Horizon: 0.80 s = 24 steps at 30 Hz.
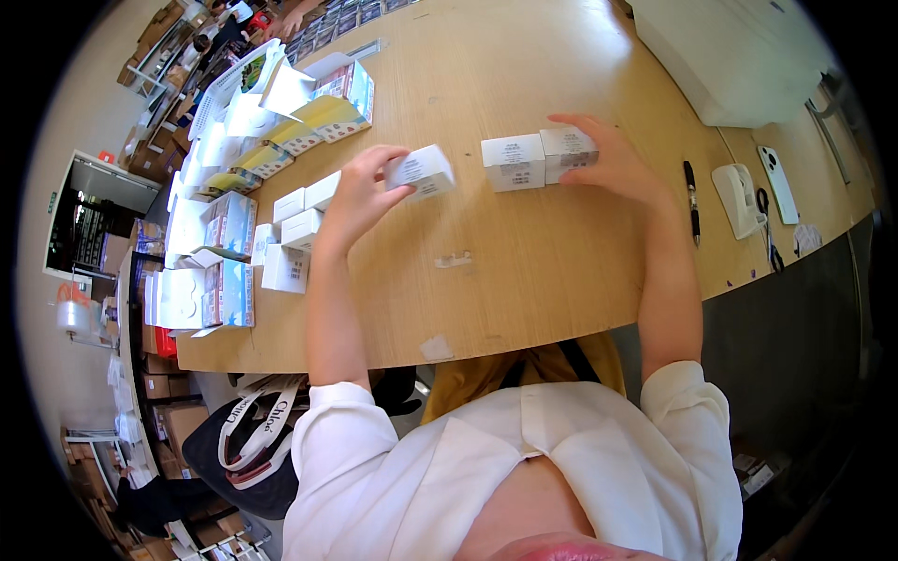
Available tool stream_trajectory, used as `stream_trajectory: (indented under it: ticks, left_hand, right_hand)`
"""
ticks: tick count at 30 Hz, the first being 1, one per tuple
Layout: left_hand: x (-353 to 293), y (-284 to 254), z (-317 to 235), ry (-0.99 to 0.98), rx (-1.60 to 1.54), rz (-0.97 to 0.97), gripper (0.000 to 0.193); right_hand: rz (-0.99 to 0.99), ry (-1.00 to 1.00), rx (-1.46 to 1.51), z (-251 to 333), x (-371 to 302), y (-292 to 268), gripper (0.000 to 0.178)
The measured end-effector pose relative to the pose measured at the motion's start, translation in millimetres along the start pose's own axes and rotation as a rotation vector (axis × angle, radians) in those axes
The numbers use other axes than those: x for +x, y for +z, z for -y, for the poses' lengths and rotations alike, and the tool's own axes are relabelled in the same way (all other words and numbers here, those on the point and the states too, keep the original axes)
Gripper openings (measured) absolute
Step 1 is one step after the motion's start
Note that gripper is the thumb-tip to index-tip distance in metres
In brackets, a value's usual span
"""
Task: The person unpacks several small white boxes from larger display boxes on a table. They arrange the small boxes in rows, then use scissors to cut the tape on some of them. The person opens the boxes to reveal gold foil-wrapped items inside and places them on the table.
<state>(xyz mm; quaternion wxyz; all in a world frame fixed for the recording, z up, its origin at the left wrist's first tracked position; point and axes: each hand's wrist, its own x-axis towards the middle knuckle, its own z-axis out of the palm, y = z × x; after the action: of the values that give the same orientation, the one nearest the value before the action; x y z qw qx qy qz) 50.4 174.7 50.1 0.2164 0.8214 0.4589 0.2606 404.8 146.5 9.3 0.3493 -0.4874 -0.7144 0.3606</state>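
My left hand (361,194) pinches a small white box (421,174) with printed labels, tilted and slightly blurred, at the middle of the table. To its right, two more white boxes stand side by side and touching, a left white box (514,165) and a right white box (568,153). My right hand (619,166) closes round the right one, thumb in front and fingers behind. Beside my left forearm sit several small white boxes, among them a near white box (285,268).
Open colourful cartons (228,292) line the table's left side, with a white basket (223,89) behind. A large pale bin (725,61) stands far right. Nearer lie a pen (692,201), a tape dispenser (737,200), scissors (769,229) and a phone (778,183). Other people are in the background.
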Motion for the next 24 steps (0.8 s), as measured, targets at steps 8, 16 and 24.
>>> stream_trajectory:
  ticks: [8, 16, 24]
  left_hand:
    - [25, 34, -12, 0.026, -0.165, 0.128, 0.040]
    - [23, 49, 2, 0.108, -0.126, 0.033, 0.042]
    - [-1, 19, 18, 0.075, 0.465, -0.067, 0.077]
  right_hand:
    - [-0.166, -0.050, -0.126, -9, 7, 16, 0.050]
    - [-0.231, -0.024, -0.046, -11, 12, 15, 0.050]
    - [-0.385, -0.113, -0.241, 5, 9, 14, 0.057]
